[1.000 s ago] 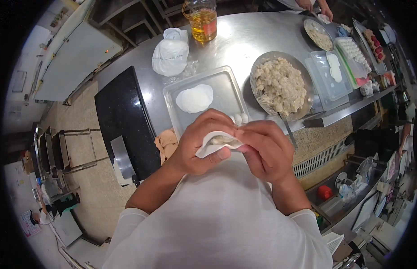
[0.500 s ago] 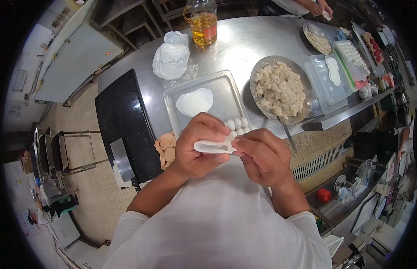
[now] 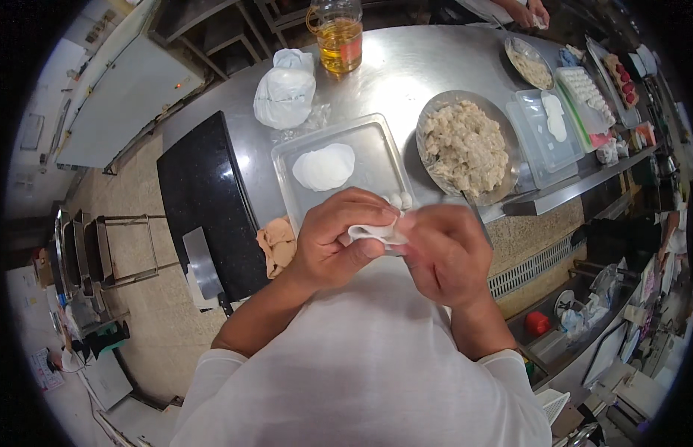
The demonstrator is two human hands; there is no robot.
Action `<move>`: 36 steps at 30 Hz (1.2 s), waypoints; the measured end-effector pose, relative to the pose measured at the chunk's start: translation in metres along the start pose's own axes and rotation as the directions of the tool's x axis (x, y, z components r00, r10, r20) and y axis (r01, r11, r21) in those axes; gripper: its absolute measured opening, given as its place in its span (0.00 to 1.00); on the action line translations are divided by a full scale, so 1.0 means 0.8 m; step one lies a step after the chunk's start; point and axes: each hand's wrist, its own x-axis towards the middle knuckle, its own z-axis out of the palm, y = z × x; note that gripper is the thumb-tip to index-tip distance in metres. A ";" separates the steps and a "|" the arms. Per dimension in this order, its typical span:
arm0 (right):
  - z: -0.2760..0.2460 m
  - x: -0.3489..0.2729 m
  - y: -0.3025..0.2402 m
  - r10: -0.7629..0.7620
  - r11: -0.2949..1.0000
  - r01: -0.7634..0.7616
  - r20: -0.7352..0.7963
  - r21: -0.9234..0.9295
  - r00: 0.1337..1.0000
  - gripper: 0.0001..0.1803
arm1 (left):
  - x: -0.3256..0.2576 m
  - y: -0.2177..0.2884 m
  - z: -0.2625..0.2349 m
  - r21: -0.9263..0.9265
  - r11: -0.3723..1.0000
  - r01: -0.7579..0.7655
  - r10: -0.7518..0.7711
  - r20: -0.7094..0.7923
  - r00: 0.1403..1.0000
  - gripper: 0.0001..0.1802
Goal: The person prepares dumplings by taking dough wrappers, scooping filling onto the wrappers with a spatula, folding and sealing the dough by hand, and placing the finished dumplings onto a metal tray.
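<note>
A thin white dumpling wrapper (image 3: 376,232), folded over and curled, is between my two hands above the front of a metal tray. My left hand (image 3: 345,237) is closed on it, with thumb below and fingers above. At the wrapper's right end, my right hand (image 3: 449,253) is blurred by motion, its fingers bent together against the edge. Any filling inside the fold cannot be made out. Behind the hands, the shallow tray (image 3: 376,145) holds a stack of white wrappers (image 3: 324,167) and several small white dumplings (image 3: 401,201), partly hidden by my fingers.
Right of the tray stands a bowl of pale chopped filling (image 3: 466,145) with a utensil handle sticking out. A black board (image 3: 205,201), a cleaver (image 3: 203,264) and a tan cloth (image 3: 276,242) lie left. An oil jug (image 3: 339,45) and white bag (image 3: 285,97) stand behind. A co-worker's hands (image 3: 531,15) show far right.
The wrapper has shifted right and now curls into a loop rather than lying as a flat fold. My right hand has moved slightly right and is blurred.
</note>
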 end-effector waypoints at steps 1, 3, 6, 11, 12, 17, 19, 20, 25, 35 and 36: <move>0.003 0.004 -0.001 0.033 0.999 -0.033 -0.082 0.004 0.996 0.15 | 0.002 0.000 -0.002 0.046 0.999 0.000 -0.003 0.060 0.998 0.16; 0.003 0.001 0.006 0.010 1.000 -0.010 -0.008 -0.001 1.000 0.15 | 0.003 0.002 -0.002 0.031 0.999 0.018 -0.019 0.038 0.999 0.16; -0.004 -0.004 0.006 -0.007 1.000 0.010 0.128 -0.018 0.992 0.15 | -0.003 -0.001 0.010 -0.056 0.998 0.003 -0.007 -0.075 0.997 0.18; -0.004 0.001 0.010 -0.095 0.995 0.096 0.037 -0.018 0.995 0.15 | -0.003 -0.004 0.004 -0.042 0.999 -0.030 0.028 -0.040 0.999 0.18; -0.004 0.003 0.010 -0.096 0.995 0.097 0.038 -0.018 0.995 0.15 | -0.001 -0.006 0.001 0.017 0.999 -0.044 0.044 -0.008 0.999 0.18; -0.006 0.002 0.005 -0.010 1.000 0.013 0.147 -0.024 0.989 0.17 | -0.003 0.002 0.005 0.097 0.995 0.019 -0.016 -0.025 1.000 0.20; -0.005 0.001 0.006 -0.017 1.000 0.018 0.127 -0.013 0.992 0.17 | -0.011 -0.004 0.011 0.021 1.000 -0.003 0.006 -0.127 0.992 0.21; -0.005 0.000 0.007 -0.023 1.000 0.024 0.106 0.000 0.994 0.17 | -0.010 -0.004 0.009 0.021 1.000 -0.003 0.006 -0.128 0.992 0.21; -0.002 0.008 0.009 -0.008 1.000 0.009 0.061 -0.020 0.998 0.16 | 0.004 -0.005 0.003 0.236 0.965 -0.113 0.113 0.013 0.993 0.18; -0.002 0.007 0.009 -0.002 1.000 0.003 0.051 -0.015 0.999 0.14 | 0.000 -0.007 0.006 0.199 0.973 -0.117 0.118 0.010 0.993 0.16; -0.002 0.005 0.013 -0.002 1.000 0.002 0.051 -0.016 0.999 0.14 | 0.001 -0.006 0.005 0.190 0.977 -0.096 0.091 0.033 0.995 0.18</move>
